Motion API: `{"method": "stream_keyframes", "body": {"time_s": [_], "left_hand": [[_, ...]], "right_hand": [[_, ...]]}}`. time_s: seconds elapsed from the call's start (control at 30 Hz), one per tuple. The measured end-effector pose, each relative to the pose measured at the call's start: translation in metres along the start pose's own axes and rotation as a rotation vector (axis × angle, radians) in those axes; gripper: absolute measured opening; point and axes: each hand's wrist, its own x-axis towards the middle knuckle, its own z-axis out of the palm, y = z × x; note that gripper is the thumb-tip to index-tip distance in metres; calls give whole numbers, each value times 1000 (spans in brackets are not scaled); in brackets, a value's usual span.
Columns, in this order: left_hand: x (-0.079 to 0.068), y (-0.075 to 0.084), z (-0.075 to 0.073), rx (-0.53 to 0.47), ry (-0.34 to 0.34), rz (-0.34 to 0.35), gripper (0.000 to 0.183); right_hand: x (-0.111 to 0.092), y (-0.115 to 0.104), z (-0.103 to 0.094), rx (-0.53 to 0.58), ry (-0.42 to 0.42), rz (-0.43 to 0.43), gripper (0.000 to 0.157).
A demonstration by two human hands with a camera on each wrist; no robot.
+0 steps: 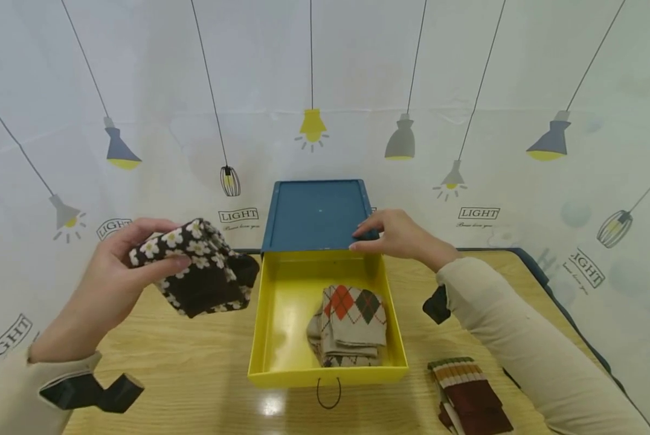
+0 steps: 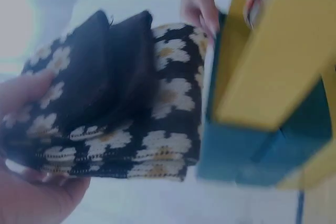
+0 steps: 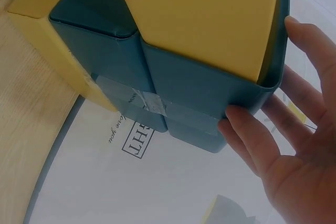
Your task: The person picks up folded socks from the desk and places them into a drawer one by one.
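**Flowered socks [image 1: 200, 275] by the drawer [image 1: 281, 332]**

The left hand [image 1: 114, 269] pinches the socks between thumb and fingers, the drawer to their right. Beyond, the right hand [image 1: 403, 234], fingers parted, grips the blue box [image 1: 319, 214]. Likely stowing; next calls for lowering them beside 1 argyle bundle [image 1: 354, 320].

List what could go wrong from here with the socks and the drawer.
The flowered socks, held at one end by the left hand, might unfold, since their other end hangs unsupported. The blue casing could shift if the right hand at its corner pushes. The right sleeve might brush the striped socks lying close to it.
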Motion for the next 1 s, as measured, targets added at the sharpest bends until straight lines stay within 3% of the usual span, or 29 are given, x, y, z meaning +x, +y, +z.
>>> {"method": "stream_keyframes", "body": {"time_s": [0.13,0.27,0.37,0.5,0.6,1.0], "left_hand": [[13,20,28,-83,-84,-40,36],[20,30,54,-62,-197,-113,33],[24,31,70,-49,-270,-171,32],[29,25,89,52,-349,-187,33],[31,17,98,137,-403,-194,35],[36,2,117,287,-526,-239,32]], "right_hand": [[0,0,-1,-9,6,-6,31],[0,-1,-1,-17,8,-5,32],[0,-1,0,-9,7,-8,32],[0,0,0,-5,8,-10,32],[0,0,0,-9,11,-3,32],[0,-1,1,-12,11,-5,32]]}}
